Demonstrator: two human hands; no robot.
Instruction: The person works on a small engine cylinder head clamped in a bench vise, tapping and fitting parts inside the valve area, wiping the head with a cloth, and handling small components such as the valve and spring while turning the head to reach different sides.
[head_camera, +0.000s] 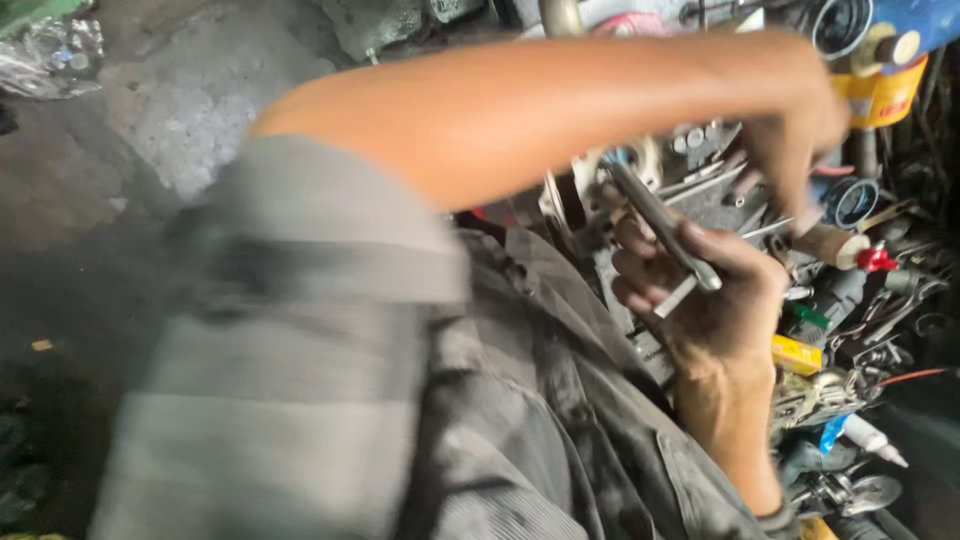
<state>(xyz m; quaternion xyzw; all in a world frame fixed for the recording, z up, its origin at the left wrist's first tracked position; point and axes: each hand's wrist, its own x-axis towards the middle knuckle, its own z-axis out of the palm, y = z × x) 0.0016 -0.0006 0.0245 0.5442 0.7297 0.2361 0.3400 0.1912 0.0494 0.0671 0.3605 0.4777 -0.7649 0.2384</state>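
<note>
My right hand (715, 300) comes up from the lower right and is closed around a slim grey metal tool (665, 228), like a wrench or rod, which slants up to the left out of the fist. My left arm, in a grey sleeve, crosses the whole view. My left hand (800, 135) hangs fingers-down over a heap of metal tools and parts (720, 190). The hand is motion-blurred, so whether its fingertips pinch anything is unclear.
A yellow container (885, 95) stands at the top right. Near it lie a tube with a red cap (850, 250), a small yellow box (797, 353), a white tube (872, 438) and a dark ring (852, 202). Stained concrete floor (170, 110) fills the left.
</note>
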